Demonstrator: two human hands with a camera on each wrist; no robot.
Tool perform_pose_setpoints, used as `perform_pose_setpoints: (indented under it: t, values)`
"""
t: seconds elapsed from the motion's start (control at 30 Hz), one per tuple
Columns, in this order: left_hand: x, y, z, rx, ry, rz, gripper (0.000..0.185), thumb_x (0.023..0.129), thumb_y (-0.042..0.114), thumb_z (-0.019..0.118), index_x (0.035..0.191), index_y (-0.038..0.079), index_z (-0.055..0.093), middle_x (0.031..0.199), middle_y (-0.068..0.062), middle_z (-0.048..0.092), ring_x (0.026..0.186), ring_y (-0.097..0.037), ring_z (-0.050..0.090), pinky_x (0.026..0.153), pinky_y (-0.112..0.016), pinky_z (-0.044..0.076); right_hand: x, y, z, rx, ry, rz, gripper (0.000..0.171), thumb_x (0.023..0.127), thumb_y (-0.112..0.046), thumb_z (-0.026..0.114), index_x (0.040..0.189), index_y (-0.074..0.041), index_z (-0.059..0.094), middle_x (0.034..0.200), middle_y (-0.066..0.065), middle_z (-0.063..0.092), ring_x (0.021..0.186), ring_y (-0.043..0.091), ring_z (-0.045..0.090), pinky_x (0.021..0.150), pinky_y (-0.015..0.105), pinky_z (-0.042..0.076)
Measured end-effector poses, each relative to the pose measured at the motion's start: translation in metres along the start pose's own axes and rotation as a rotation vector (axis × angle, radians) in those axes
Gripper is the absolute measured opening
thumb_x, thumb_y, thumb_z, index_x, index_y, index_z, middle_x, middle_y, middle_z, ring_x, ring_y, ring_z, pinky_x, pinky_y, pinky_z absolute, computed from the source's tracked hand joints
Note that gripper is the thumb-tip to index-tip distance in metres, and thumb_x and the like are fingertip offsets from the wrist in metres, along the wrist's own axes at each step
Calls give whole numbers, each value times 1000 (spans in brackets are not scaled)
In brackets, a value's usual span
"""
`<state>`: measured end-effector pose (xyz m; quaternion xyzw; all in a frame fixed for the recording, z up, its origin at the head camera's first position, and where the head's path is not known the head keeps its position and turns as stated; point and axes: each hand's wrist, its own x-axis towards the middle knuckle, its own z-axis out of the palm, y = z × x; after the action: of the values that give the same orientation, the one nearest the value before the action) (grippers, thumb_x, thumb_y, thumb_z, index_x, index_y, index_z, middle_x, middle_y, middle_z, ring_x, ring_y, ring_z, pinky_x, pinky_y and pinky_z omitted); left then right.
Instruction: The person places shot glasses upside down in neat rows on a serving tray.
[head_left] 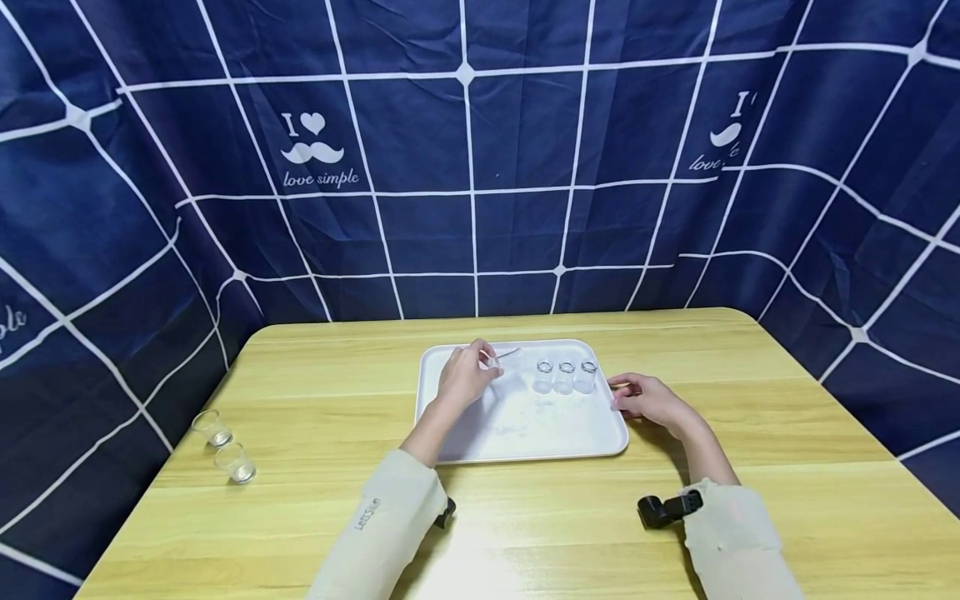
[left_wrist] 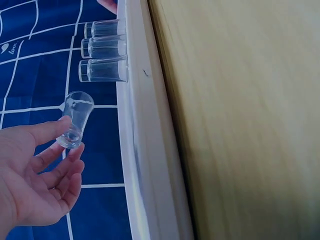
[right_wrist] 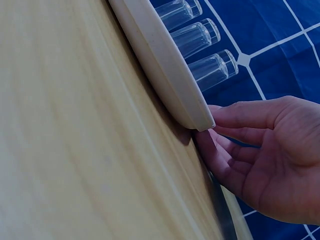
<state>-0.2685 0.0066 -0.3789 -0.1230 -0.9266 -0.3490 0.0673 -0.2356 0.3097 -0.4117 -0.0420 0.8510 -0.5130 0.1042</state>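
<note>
Sleeves up front; left hand (head_left: 465,377) pinching small glass (left_wrist: 76,119) over white tray (head_left: 525,442), right hand (head_left: 651,400) loose-fingered, touching tray edge, three glasses (head_left: 566,376) lined up on it.

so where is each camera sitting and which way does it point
Head: worn high, looking forward and down at the white tray on the table; both forearms and hands show.
Left wrist: beside the tray edge, facing the left hand, which pinches a small glass.
Right wrist: low at the tray rim, facing the right hand touching it.
All three share the row of three glasses.
</note>
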Motion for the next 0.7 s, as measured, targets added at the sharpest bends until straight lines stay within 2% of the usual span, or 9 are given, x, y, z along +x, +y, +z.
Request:
perform_pose_setpoints:
  t: [0.2, 0.3, 0.53, 0.7]
  values:
    - [4, 6, 2, 5, 59, 49, 21, 77, 20, 74, 97, 14, 69, 90, -2, 65, 87, -20, 54, 70, -32, 44, 0, -1, -1, -10, 2, 6, 42, 86, 0, 55, 123, 16, 42, 92, 13, 55, 80, 16, 56, 71, 28, 50]
    - [7, 10, 4, 18, 66, 73, 22, 77, 20, 74, 99, 15, 71, 93, -2, 65, 89, -20, 54, 70, -31, 45, 0, 0, -1, -12, 4, 10, 42, 86, 0, 55, 123, 15, 42, 93, 13, 55, 80, 16, 56, 70, 28, 50]
    - [14, 21, 10, 68, 30, 88, 23, 79, 21, 73, 102, 17, 72, 103, -3, 64, 100, -20, 51, 77, -31, 45, 0, 1, -1, -12, 7, 20, 42, 86, 0, 56, 124, 14, 42, 92, 13, 55, 78, 16, 56, 68, 27, 49]
    - [17, 27, 14, 101, -5, 87, 23, 79, 20, 72, 103, 18, 72, 104, -3, 63, 99, -19, 51, 78, -30, 45, 0, 0, 0, -18, 17, 25, 43, 86, -1, 58, 124, 13, 43, 92, 13, 55, 77, 15, 56, 66, 27, 49]
